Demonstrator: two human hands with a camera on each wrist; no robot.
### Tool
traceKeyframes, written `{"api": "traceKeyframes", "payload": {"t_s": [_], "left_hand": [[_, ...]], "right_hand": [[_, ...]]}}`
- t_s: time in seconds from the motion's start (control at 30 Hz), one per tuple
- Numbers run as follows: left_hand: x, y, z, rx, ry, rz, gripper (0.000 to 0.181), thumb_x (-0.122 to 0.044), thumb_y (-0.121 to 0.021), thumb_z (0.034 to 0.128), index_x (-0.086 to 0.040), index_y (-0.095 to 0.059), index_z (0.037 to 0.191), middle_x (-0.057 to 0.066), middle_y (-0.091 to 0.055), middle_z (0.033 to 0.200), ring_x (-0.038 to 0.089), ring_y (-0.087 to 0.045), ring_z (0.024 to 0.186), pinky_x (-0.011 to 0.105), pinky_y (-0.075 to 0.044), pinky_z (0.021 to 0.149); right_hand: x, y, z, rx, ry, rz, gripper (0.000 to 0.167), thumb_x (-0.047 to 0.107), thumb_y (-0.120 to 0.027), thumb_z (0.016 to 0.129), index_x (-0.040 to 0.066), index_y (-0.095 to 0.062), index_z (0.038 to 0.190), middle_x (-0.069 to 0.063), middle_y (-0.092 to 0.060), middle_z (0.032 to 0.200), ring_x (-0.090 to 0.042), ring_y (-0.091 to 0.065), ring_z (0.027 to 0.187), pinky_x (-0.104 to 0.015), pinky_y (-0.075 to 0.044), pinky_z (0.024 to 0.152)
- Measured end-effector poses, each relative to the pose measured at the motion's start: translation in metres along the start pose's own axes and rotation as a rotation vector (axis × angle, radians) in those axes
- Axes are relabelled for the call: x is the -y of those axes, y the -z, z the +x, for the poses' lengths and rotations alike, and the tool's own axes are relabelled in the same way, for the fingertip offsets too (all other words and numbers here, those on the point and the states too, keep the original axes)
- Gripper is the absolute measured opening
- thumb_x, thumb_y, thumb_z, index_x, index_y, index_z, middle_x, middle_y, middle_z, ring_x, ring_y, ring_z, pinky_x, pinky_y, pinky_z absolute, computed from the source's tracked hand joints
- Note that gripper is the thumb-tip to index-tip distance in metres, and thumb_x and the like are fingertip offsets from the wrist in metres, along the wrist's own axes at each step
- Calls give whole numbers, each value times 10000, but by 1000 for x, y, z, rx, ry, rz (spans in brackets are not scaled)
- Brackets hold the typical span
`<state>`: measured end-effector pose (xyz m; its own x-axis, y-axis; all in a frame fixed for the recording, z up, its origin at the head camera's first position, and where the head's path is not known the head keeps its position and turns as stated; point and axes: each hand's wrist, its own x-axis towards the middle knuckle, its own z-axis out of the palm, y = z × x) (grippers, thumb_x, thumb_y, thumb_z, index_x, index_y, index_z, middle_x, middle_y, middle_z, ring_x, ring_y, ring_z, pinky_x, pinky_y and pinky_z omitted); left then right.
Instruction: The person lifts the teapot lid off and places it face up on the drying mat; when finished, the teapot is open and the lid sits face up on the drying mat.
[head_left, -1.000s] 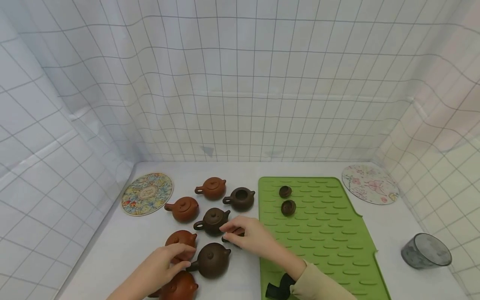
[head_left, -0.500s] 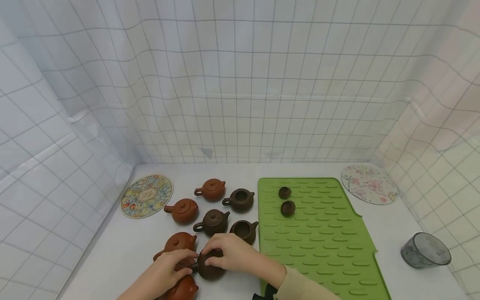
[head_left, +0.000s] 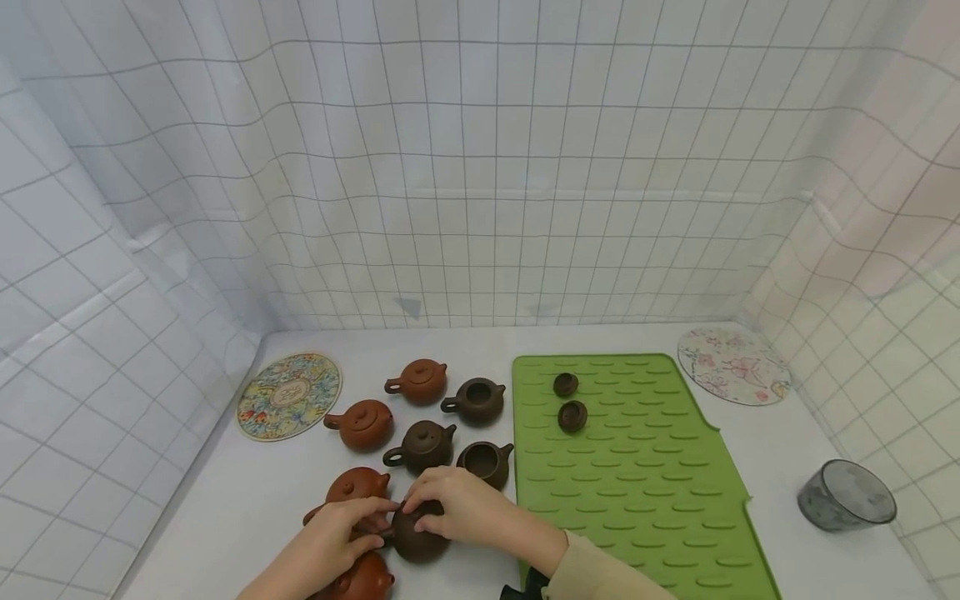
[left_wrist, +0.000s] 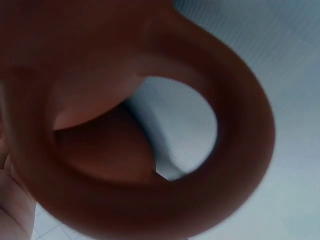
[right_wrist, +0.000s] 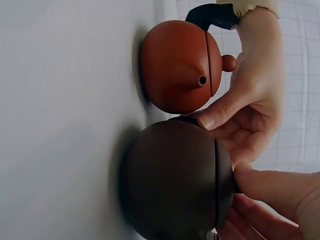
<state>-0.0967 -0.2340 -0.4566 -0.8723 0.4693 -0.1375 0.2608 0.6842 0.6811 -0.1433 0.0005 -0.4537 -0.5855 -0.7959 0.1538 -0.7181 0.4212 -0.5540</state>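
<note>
In the head view a dark brown teapot (head_left: pixel 420 537) stands near the front, its lid on. My left hand (head_left: pixel 337 533) pinches its handle from the left. The thumb and fingers of my right hand (head_left: pixel 468 510) pinch the lid's knob, as the right wrist view also shows for the dark teapot (right_wrist: pixel 172 180). Beside it there is an orange-brown teapot (right_wrist: pixel 175 65) with its lid on. A large reddish-brown handle ring (left_wrist: pixel 245 125) fills much of the left wrist view.
Two dark lids, one of them a small lid (head_left: pixel 572 416), lie on a green mat (head_left: pixel 637 475). Behind the hands stand several teapots, including an open dark teapot (head_left: pixel 486 464). A grey glass (head_left: pixel 847 497) is at the right, a patterned disc (head_left: pixel 291 395) at the left.
My right hand has moved left and toward me, from the open dark teapot to the lid knob of the front one. My left hand has shifted slightly right and now grips the handle.
</note>
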Motion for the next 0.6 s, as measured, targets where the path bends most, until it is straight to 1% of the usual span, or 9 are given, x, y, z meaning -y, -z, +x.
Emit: {"api": "traceKeyframes", "payload": {"t_s": [0.27, 0.4, 0.5, 0.6], "left_hand": [[0, 1, 1, -5, 4, 6, 352, -64, -731, 854, -12, -669, 1196, -28, -709, 961, 21, -667, 836, 192, -541, 709], [0, 1, 1, -11, 2, 2, 349, -82, -734, 855, -21, -680, 1194, -38, -707, 960, 16, -667, 838, 189, -541, 712], [2, 0, 1, -23, -7, 15, 339, -99, -736, 856, -34, -694, 1185, -43, -711, 958, 9, -658, 842, 190, -538, 710], [3, -1, 0, -47, -22, 47, 319, -116, -738, 857, -50, -710, 1168, -43, -721, 962, 4, -645, 851, 200, -537, 711]], "right_hand": [[-2, 0, 0, -16, 22, -8, 139, 184, -745, 884, 183, -756, 1022, 105, -697, 1098, -10, -614, 1084, -149, -452, 943], [-3, -1, 0, -25, 45, -23, 131, 191, -734, 891, 176, -755, 1019, 97, -702, 1092, -13, -618, 1082, -132, -448, 939], [-5, -4, 0, -48, 72, -26, 134, 199, -734, 889, 166, -756, 1017, 85, -707, 1078, -13, -626, 1067, -111, -442, 932], [-8, -4, -1, -72, 89, 17, 137, 196, -736, 885, 155, -758, 1014, 70, -711, 1063, -9, -636, 1048, -82, -433, 920]]}}
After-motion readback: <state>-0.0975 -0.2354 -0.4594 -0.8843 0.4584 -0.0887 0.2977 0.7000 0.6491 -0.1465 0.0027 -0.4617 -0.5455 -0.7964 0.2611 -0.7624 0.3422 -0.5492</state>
